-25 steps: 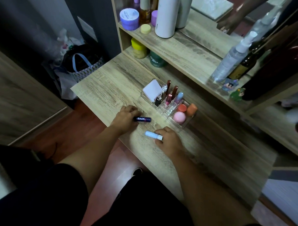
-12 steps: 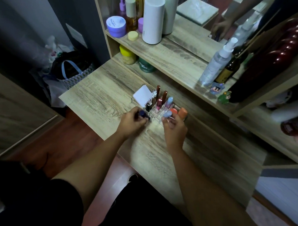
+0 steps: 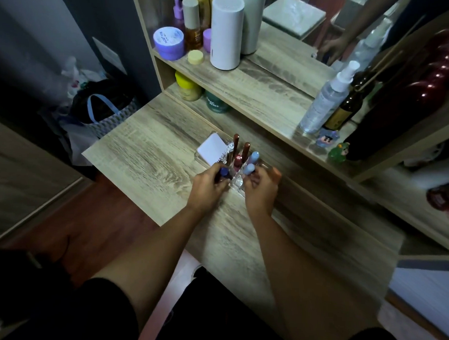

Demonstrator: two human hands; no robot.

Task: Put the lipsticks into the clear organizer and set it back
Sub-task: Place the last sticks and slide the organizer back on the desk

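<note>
The clear organizer (image 3: pixel 237 181) stands on the wooden desk (image 3: pixel 152 152), holding several upright lipsticks and a white card (image 3: pixel 211 149). My left hand (image 3: pixel 206 192) grips a dark blue lipstick (image 3: pixel 224 173) upright at the organizer's front left. My right hand (image 3: pixel 260 194) holds a pale blue lipstick (image 3: pixel 249 169) upright over the front slots, just in front of another pale blue tube (image 3: pixel 254 157). Two brown-capped tubes (image 3: pixel 245 149) rise at the back. My hands hide the organizer's right compartments.
The shelf behind carries a white cylinder (image 3: pixel 227 32), a purple jar (image 3: pixel 169 42), a spray bottle (image 3: pixel 325 99), a dark bottle (image 3: pixel 346 110) and small figurines (image 3: pixel 338 152). Yellow (image 3: pixel 187 86) and green (image 3: pixel 215 103) jars stand beneath it. A bag (image 3: pixel 106 109) sits on the floor at left.
Both hands picked the two lipsticks up off the desk, turned them upright and carried them to the organizer's front slots. The camera view shifted slightly.
</note>
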